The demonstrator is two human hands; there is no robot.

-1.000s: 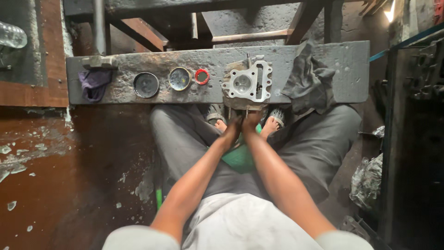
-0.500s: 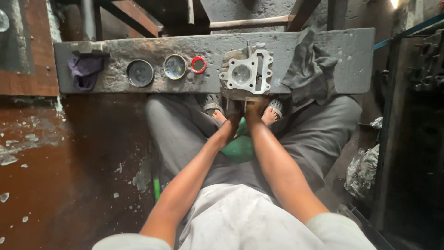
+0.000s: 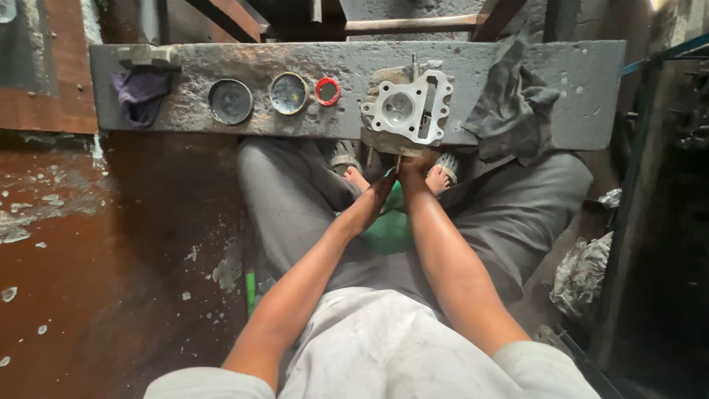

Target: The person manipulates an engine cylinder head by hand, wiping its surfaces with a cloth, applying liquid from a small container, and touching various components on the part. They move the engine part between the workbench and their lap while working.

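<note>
Head view looks straight down at a seated person whose two bare arms reach toward twelve o'clock. The left hand (image 3: 380, 193) and right hand (image 3: 415, 164) meet under the near edge of a metal engine cylinder head (image 3: 406, 111). It rests on the grimy grey table (image 3: 591, 81). Both hands are partly hidden beneath the part, so I cannot tell how far the fingers are closed. At nine o'clock from the cylinder head lie a red ring (image 3: 327, 91) and two round dark caps (image 3: 230, 101), with a purple rag (image 3: 140, 96) farther out. A dark cloth (image 3: 509, 103) lies at three o'clock.
</note>
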